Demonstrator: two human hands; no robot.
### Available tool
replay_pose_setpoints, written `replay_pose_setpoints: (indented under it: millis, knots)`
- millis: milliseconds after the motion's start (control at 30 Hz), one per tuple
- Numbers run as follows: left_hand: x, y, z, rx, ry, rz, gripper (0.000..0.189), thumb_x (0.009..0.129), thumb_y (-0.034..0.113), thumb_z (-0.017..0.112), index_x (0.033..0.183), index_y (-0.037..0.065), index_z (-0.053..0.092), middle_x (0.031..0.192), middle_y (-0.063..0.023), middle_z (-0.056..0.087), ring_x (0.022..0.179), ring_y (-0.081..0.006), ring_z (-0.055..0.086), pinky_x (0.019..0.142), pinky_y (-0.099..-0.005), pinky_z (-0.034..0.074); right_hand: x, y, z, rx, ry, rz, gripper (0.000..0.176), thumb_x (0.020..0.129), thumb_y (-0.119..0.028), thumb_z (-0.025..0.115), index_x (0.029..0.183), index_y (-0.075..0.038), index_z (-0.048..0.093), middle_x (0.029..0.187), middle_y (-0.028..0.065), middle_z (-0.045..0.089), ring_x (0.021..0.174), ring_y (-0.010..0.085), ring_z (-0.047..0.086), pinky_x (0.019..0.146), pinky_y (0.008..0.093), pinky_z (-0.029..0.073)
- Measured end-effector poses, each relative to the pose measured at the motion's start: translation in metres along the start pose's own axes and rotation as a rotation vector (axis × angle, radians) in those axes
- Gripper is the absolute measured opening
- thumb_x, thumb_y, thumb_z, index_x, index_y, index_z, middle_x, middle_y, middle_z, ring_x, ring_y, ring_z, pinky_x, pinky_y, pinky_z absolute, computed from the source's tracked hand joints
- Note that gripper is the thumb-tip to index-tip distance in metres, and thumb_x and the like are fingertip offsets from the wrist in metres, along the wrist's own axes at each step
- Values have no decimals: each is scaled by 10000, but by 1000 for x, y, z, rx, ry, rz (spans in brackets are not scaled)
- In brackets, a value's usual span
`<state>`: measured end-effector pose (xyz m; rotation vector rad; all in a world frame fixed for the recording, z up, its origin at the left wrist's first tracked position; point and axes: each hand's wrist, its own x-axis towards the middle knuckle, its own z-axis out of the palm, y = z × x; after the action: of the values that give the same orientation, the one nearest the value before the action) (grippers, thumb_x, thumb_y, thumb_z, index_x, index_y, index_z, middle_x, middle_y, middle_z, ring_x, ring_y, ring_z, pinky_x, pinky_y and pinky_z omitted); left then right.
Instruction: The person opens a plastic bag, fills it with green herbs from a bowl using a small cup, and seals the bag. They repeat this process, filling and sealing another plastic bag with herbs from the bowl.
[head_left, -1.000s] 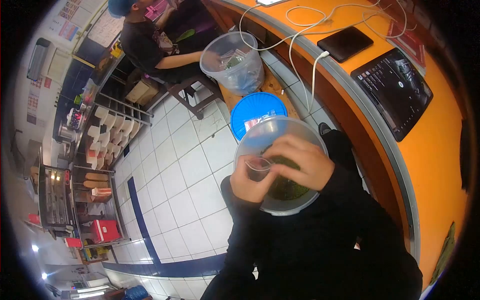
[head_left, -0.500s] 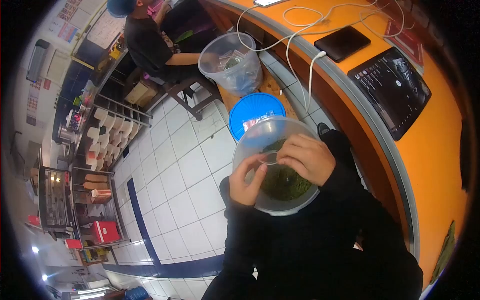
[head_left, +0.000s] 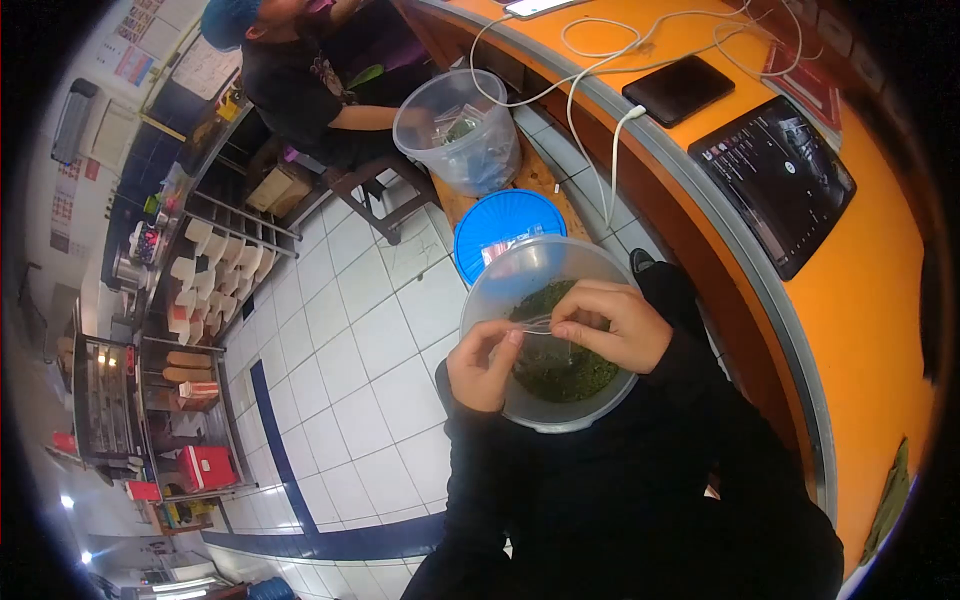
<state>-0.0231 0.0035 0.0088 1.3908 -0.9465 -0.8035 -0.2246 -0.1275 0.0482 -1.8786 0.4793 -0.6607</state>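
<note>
One small clear bag [head_left: 541,324] is stretched between the fingertips of both hands, just above the mouth of a clear tub [head_left: 520,268]. The left hand [head_left: 483,365] pinches the bag's left edge, thumb and forefinger pressed together on it. The right hand [head_left: 617,325] pinches the opposite edge, its fingers curled in and closed on the plastic. Below the fingers, green leafy matter [head_left: 567,374] lies in the tub's bottom. The tub's rim rings both sets of fingertips, with the left wrist resting over its near-left edge.

Just beyond the fingers, past the tub's far rim, a blue lid [head_left: 497,222] lies flat, partly hidden by the tub. Farther off stands a second clear tub [head_left: 468,148], with a co-worker's hand [head_left: 430,118] inside it. To the right of the fingers runs the curved edge of an orange counter [head_left: 880,300], which carries a tablet [head_left: 775,180] and white cables [head_left: 600,75]. To their left, white floor tiles [head_left: 370,340] lie open.
</note>
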Motion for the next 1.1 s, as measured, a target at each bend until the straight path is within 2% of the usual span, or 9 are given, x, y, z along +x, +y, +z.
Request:
replay_pose_setpoints:
  millis: [133, 233, 300, 500, 633, 833, 933, 1000, 1100]
  knots:
    - [0, -4, -1, 11, -9, 51, 162, 1016, 104, 733, 1096, -30, 692, 1027, -70, 743, 968, -142, 682, 874, -279, 515, 2, 2, 4, 18, -24, 13, 143, 974, -143, 748, 1068, -37, 735, 967, 66, 686, 866, 164, 668, 745, 305, 495]
    - [0, -3, 2, 262, -40, 210, 138, 998, 91, 744, 1063, -25, 706, 980, -83, 753, 928, -164, 700, 860, -291, 528, 2, 3, 15, -14, 45, -36, 178, 971, -164, 750, 1091, -35, 722, 974, 87, 695, 919, 203, 689, 778, 341, 516]
    - [0, 15, 11, 423, -32, 310, 96, 960, 71, 751, 1028, 3, 744, 927, -132, 742, 848, -207, 706, 794, -306, 538, 3, 9, 21, -165, 32, -99, 200, 965, -183, 749, 1094, -42, 690, 1020, 124, 718, 956, 281, 706, 838, 405, 547]
    - [-2, 16, 6, 418, -41, 285, 109, 964, 95, 755, 1016, -1, 755, 934, -140, 752, 838, -236, 720, 780, -316, 542, 5, 4, 21, -148, -36, 16, 181, 976, -192, 730, 1032, -30, 672, 999, 152, 719, 993, 335, 707, 872, 439, 545]
    - [-2, 9, 6, 386, -16, 256, 114, 966, 102, 755, 1018, 1, 763, 938, -143, 754, 832, -239, 724, 769, -317, 540, 5, 13, 25, -206, -27, -31, 173, 981, -187, 721, 1023, -27, 669, 985, 155, 721, 992, 341, 705, 870, 443, 542]
    - [-3, 11, 5, 407, -41, 249, 112, 964, 92, 766, 1019, -5, 763, 935, -121, 766, 856, -202, 723, 784, -306, 541, 2, 14, 30, -211, 28, -54, 171, 971, -181, 725, 1011, -24, 672, 977, 155, 722, 976, 339, 703, 864, 445, 537]
    - [-5, 14, 3, 423, -51, 277, 103, 956, 81, 766, 998, -13, 753, 915, -117, 757, 830, -201, 710, 767, -304, 533, -1, 8, 32, -106, 16, 31, 177, 966, -190, 730, 999, -25, 674, 960, 154, 712, 964, 336, 702, 860, 447, 537]
    - [-6, 20, 2, 408, -31, 295, 73, 940, 49, 757, 983, -9, 749, 913, -147, 744, 826, -258, 722, 761, -330, 539, -2, 5, 32, -63, -5, 87, 155, 964, -157, 737, 1008, -15, 694, 954, 155, 679, 953, 312, 707, 840, 410, 548]
    - [-8, 17, -4, 422, 32, 340, 57, 924, 15, 751, 973, -15, 748, 916, -156, 744, 831, -255, 717, 772, -337, 543, -1, 2, 34, -84, 24, 27, 179, 975, -197, 725, 1002, -24, 685, 916, 155, 684, 922, 326, 699, 832, 440, 538]
